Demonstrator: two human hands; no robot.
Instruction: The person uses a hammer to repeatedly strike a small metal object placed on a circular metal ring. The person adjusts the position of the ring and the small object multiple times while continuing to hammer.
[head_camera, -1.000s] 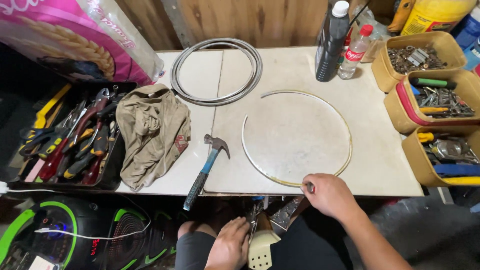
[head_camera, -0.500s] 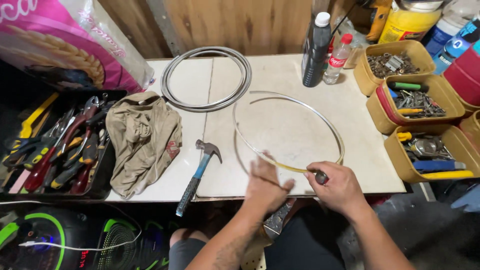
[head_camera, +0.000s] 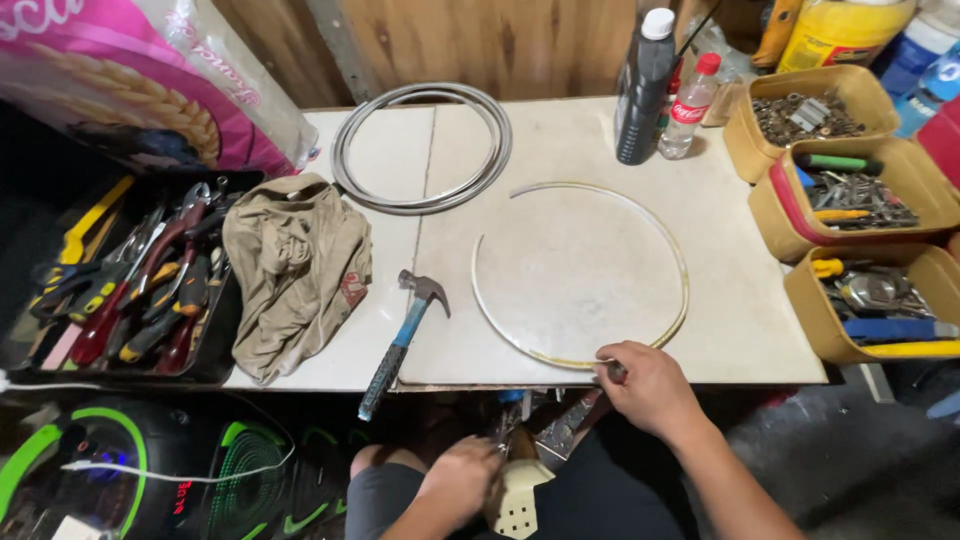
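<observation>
A thin metal ring (head_camera: 683, 275) with a gap at its upper left lies flat on the pale table (head_camera: 580, 140). My right hand (head_camera: 650, 385) sits at the table's front edge, pinching the ring's near side together with a small dark tool. Below the table edge, my left hand (head_camera: 462, 482) is down by my lap, closed around something next to a cream perforated plastic piece (head_camera: 520, 505); what it grips is hidden. A blue-handled claw hammer (head_camera: 402, 338) lies left of the ring.
A coil of grey rings (head_camera: 420, 148) lies at the back, a crumpled tan cloth (head_camera: 295, 270) to the left. A black tray of pliers and screwdrivers (head_camera: 130, 290) is far left. Two bottles (head_camera: 655, 90) and yellow bins of hardware (head_camera: 850, 190) stand right.
My left hand has left the ring's near-left side and dropped below the table edge to my lap. My right hand stays on the ring's front.
</observation>
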